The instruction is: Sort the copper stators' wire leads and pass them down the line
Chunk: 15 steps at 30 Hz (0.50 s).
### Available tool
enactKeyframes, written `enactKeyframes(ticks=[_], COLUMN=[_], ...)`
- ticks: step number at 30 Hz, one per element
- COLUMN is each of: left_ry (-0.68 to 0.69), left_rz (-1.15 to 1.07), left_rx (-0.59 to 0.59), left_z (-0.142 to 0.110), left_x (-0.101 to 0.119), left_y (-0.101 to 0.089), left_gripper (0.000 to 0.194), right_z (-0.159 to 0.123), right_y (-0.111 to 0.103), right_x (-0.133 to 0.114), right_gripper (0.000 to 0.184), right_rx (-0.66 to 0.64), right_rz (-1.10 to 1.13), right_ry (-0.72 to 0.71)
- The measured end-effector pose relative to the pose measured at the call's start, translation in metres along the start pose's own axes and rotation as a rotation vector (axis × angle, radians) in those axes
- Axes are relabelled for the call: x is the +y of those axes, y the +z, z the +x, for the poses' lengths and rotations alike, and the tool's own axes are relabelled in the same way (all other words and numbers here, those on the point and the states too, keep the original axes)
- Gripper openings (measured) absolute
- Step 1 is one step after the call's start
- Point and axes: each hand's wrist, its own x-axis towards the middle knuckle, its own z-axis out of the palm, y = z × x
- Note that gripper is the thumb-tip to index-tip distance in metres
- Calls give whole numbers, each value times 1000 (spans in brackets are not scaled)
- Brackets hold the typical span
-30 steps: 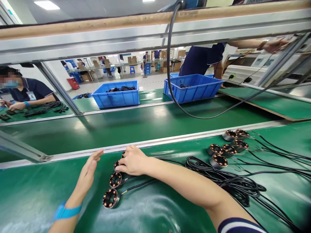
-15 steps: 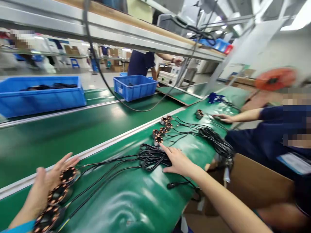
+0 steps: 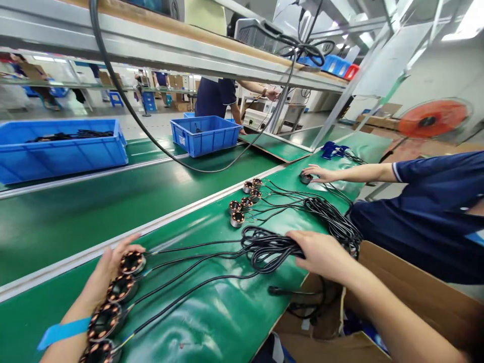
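A row of round copper-wound coils [image 3: 120, 288] lies on the green mat at lower left, each trailing a black cable. My left hand [image 3: 101, 275], with a blue wristband, rests flat along their far side with its fingers stretched out, fingertips by the top coil. My right hand [image 3: 319, 252] lies curled over the bundle of black cables [image 3: 266, 247] near the table's front edge, gripping it.
Several more coils [image 3: 244, 197] sit further along the mat with their own cable bundle [image 3: 333, 218]. A co-worker's hand [image 3: 317, 174] touches a coil at the right. Blue bins [image 3: 56, 151] [image 3: 206, 133] stand beyond the conveyor belt. A cardboard box [image 3: 408, 297] is below the table edge.
The view swung to the right. My right hand left the coils, reached across to the cable bundle and closed on it. My left hand stayed against the coil row.
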Motion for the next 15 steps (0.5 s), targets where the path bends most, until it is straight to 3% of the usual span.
enactKeyframes(ticks=[4,6,8,11,13,15], left_ry=[41,60,87,158,251,388], left_rz=[29,42,48,45,44,34], left_rx=[-74,-97,-99,-12,81,154], left_z=[11,15,18,30,47,69], left_x=[-17,-21,-15,18,56,101], left_y=[32,40,40,34,35,49], left_gripper=[88,90,96,105,101,92], right_z=[-3,2,10,24,37,55], right_y=[-16,-13,-8,-15,-34,-61], right_x=[47,65,74,64,40,7], right_gripper=[55,70,82,74,65,58], right_rx=[205,309,333,270,269,329], right_rz=[-155,-174,-110,70,185,307], right_ry=[-3,-45,-85,-163,-238,-316])
